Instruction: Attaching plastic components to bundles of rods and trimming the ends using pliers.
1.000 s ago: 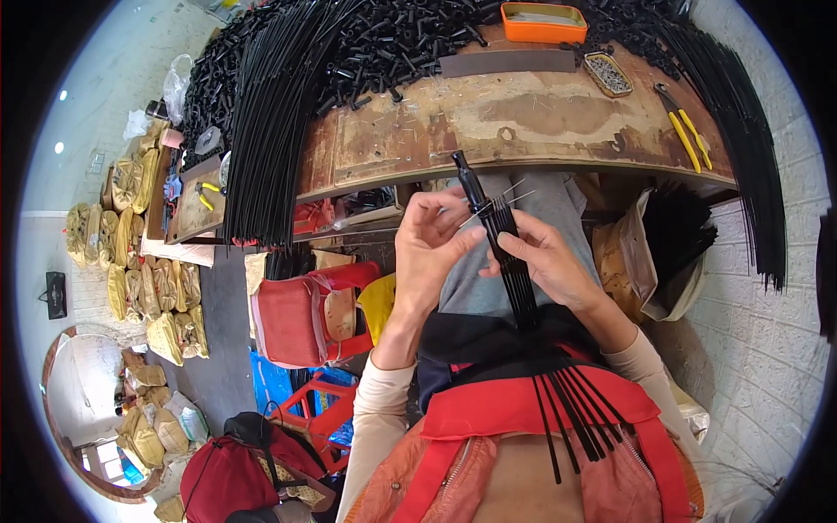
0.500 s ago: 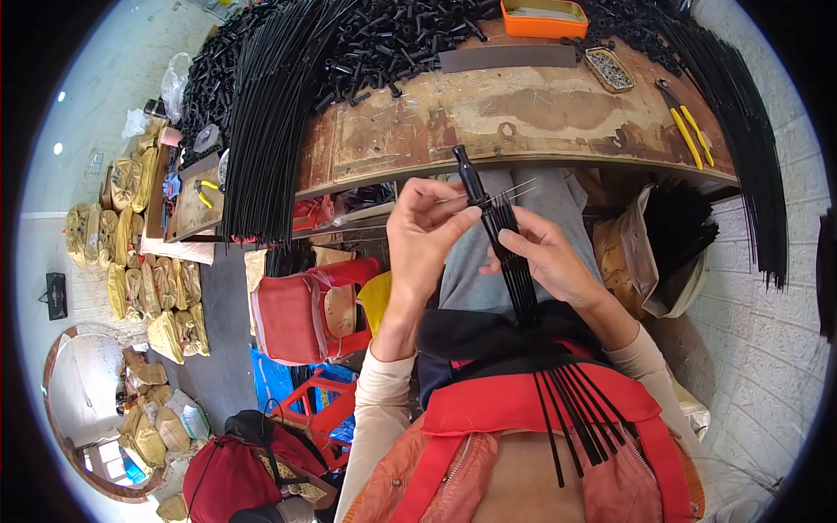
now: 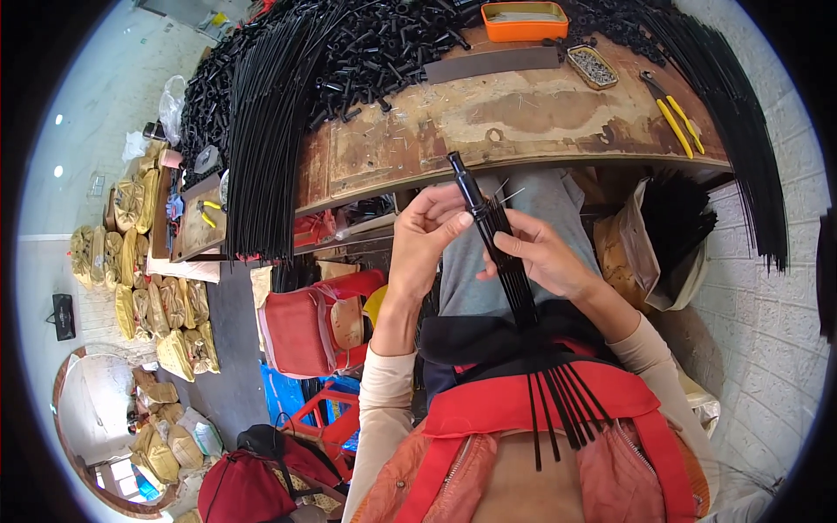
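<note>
Above my lap I hold a bundle of thin black ribs [image 3: 514, 283] joined to a glossy black tubular fitting [image 3: 465, 180], much like an umbrella frame. The fitting tilts up toward the table, and the ribs run down to my waist. My left hand [image 3: 423, 244] pinches at the collar of the fitting with thumb and fingers. My right hand [image 3: 545, 257] grips the ribs just below, its thumb lying across them. Thin silvery wires [image 3: 514, 195] stick out past the joint, between my hands. Further rib ends [image 3: 567, 405] fan out over my red apron [image 3: 506, 408].
On the wooden table [image 3: 401, 161] lie yellow-handled pliers [image 3: 676, 120], a tin of small metal parts [image 3: 593, 66], an orange box [image 3: 525, 23] and piled black fittings [image 3: 375, 61]. Long black rods hang over its edge [image 3: 270, 166]. A sack of rods [image 3: 667, 235] stands right, a red chair [image 3: 301, 331] left.
The thin wires by the joint have shifted and now show shorter and at different angles. My left fingers have moved slightly on the collar, and the whole view has turned a little.
</note>
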`<state>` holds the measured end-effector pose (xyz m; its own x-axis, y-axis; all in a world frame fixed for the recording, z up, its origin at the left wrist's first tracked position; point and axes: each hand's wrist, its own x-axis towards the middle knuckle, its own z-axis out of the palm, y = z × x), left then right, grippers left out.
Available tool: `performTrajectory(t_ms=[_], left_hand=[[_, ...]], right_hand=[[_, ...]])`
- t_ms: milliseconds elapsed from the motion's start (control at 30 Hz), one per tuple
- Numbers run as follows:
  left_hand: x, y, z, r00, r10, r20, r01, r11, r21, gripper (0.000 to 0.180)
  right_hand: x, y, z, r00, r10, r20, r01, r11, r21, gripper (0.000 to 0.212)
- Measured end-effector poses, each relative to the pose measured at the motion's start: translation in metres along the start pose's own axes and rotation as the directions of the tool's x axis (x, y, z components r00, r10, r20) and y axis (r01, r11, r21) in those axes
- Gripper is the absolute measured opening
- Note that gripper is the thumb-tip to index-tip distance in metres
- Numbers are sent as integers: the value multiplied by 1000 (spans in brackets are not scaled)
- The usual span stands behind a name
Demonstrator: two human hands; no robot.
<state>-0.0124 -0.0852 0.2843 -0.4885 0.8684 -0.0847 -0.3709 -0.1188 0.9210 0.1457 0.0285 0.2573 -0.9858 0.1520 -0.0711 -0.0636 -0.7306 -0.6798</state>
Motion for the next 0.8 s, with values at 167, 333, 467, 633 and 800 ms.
performTrajectory(t_ms=[167, 333, 467, 633, 800], left_hand=[[-12, 9, 8, 999, -5, -54, 10, 995, 101, 27], [-23, 24, 28, 987, 123, -100, -107, 982, 154, 26], [-23, 11, 10, 984, 98, -148, -78, 988, 131, 30], [-18, 19, 11, 977, 28, -210, -4, 994, 112, 31], [-6, 24, 9, 989, 63, -137, -57, 997, 46, 27]], right_hand=[[6, 3, 6, 989, -143, -42, 134, 975, -176, 26], [4, 2, 19, 962, -263, -79, 244, 949, -198, 32], [6, 7, 23, 950, -294, -106, 278, 950, -144, 31], [17, 4, 16, 943, -328, -55, 311, 929, -203, 18], [31, -3, 15, 940, -341, -31, 327, 920, -217, 13]])
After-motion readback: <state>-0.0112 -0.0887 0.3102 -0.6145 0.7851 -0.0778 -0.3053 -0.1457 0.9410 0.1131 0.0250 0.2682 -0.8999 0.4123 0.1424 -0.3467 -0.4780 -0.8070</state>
